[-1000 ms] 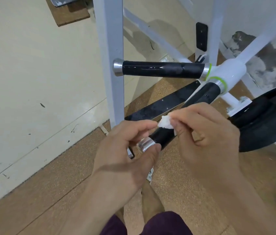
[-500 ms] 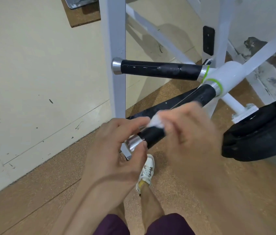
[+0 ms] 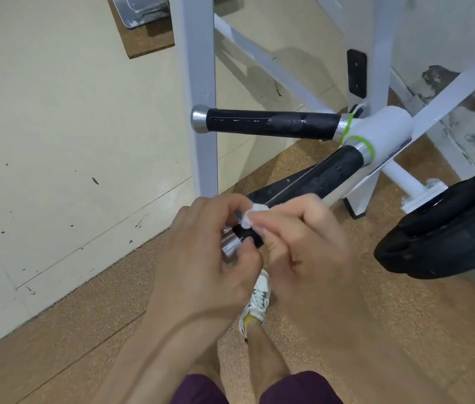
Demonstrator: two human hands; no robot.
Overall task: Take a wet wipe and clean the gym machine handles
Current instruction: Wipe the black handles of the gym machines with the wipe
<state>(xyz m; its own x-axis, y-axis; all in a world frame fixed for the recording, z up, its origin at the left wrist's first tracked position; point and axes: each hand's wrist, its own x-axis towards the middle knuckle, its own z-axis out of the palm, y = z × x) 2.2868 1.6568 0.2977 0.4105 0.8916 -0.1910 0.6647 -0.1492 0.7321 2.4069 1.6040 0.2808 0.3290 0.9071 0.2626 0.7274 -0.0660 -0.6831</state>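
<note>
Two black-gripped handles with silver end caps stick out from a white hub (image 3: 388, 126). The upper handle (image 3: 271, 124) points left, untouched. The lower handle (image 3: 332, 176) slants down toward me. My left hand (image 3: 210, 258) pinches its silver end cap (image 3: 230, 246) between thumb and fingers. My right hand (image 3: 303, 243) presses a small white wet wipe (image 3: 252, 215) onto the top of the black grip just above the cap, fingers curled round the grip. Most of the wipe is hidden under my fingers.
A white upright post (image 3: 198, 91) of the machine frame stands just behind my left hand. A black weight plate (image 3: 449, 234) hangs at the right. A cream wall (image 3: 55, 126) is on the left, cork floor (image 3: 405, 330) below, my shoe (image 3: 256, 301) under the handle.
My right hand with the wipe has slid down the lower handle toward its end cap. The view has shifted, with the machine now higher and my shoe showing.
</note>
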